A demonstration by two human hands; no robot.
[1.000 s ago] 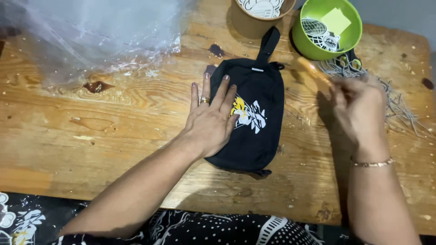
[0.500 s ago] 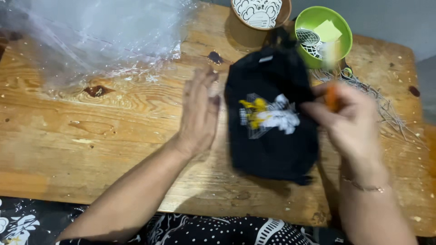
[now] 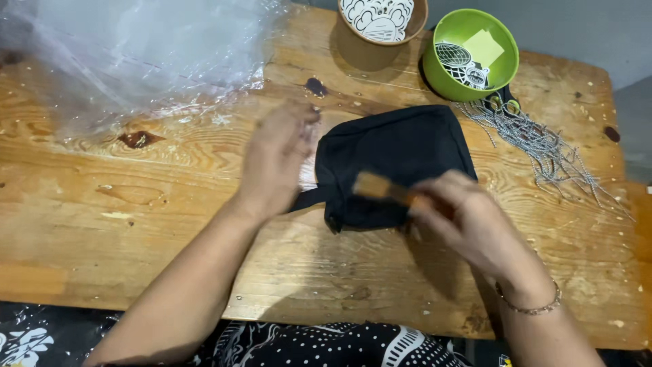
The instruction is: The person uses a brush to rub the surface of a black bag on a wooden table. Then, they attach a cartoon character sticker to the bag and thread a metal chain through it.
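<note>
since half a second ago the black pouch has dropped flat at frame centre, print hidden. right hand fingers clench a small orange stick over its lower edge; left hand, released, touches its left side on the surface.

Green bowl of stickers, brown bowl, ball chains, clear plastic sheet, wooden table.

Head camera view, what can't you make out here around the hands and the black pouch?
- Right hand: motion-blurred; its grip on the small orange-brown tool is unclear.
- Left hand: blurred fingertips; contact with the black pouch is uncertain.
- Brown bowl: cut off by the top edge.
</note>
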